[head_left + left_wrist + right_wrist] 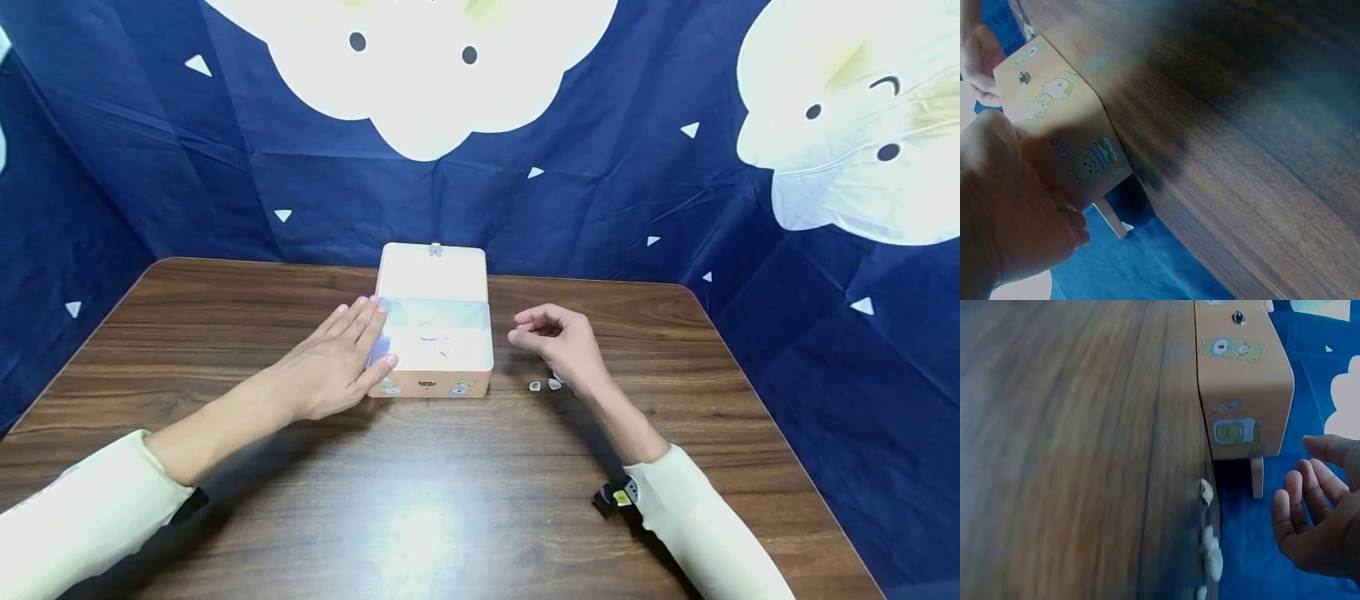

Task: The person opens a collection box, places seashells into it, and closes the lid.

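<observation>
A peach tin box point(431, 385) with bear stickers stands open mid-table, its lid point(433, 271) tipped back. My left hand point(337, 358) lies flat against the box's left side, fingers straight along the rim and thumb at the front-left corner. In the left wrist view the palm point(1016, 219) presses the stickered wall point(1066, 125). My right hand point(558, 342) hovers just right of the box with loosely curled fingers and holds nothing; the right wrist view shows the same hand point(1316, 531) beside the box point(1241, 381). Several small white pieces point(543, 385) point(1210, 544) lie on the table under it.
The brown wooden table point(450, 500) stretches wide in front of the box. A dark blue cloth point(600, 183) with white cloud figures hangs behind and on both sides. A black strap device point(618, 497) sits at my right wrist.
</observation>
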`<state>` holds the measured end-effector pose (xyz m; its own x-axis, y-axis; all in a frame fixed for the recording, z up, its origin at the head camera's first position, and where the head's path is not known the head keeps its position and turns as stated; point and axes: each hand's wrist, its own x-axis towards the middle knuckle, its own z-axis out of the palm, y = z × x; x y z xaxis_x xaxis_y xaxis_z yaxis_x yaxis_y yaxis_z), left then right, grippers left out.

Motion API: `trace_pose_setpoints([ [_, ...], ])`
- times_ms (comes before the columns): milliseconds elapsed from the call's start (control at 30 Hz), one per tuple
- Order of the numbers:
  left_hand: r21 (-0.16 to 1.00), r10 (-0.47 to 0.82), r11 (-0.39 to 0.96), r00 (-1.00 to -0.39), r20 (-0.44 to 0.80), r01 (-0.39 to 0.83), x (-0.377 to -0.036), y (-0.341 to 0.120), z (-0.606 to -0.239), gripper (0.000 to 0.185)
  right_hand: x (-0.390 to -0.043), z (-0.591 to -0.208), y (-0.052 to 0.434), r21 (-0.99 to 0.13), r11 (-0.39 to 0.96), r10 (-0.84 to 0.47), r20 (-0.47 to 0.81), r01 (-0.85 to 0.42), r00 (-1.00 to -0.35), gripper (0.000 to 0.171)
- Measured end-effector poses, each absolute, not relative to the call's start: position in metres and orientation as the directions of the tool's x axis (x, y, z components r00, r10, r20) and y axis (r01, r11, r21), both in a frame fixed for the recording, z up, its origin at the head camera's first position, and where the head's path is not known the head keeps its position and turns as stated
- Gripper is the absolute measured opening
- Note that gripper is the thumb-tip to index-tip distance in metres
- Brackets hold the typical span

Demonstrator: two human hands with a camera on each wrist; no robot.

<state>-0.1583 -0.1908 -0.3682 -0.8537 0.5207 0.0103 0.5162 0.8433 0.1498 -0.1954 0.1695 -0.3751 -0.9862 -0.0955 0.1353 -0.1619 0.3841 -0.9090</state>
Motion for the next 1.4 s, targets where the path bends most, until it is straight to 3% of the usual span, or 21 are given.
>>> trace_pose_setpoints([
  [633,0.145,0.518,0.845,-0.855,0.017,0.515,-0.16,-0.191,-0.369,0.081,-0.193,-0.38,0.215,-0.884,0.453,-0.057,0.101,-0.116,-0.993,0.035],
  [933,0.138,0.519,0.845,-0.854,0.018,0.517,-0.159,-0.191,-0.37,0.08,-0.195,-0.378,0.239,-0.887,0.46,-0.109,-0.004,-0.047,-0.994,0.043],
  [1400,0.133,0.518,0.848,-0.855,0.0,0.513,-0.16,-0.192,-0.37,0.081,-0.198,-0.385,0.27,-0.834,0.547,-0.24,-0.239,0.073,-0.941,0.039],
])
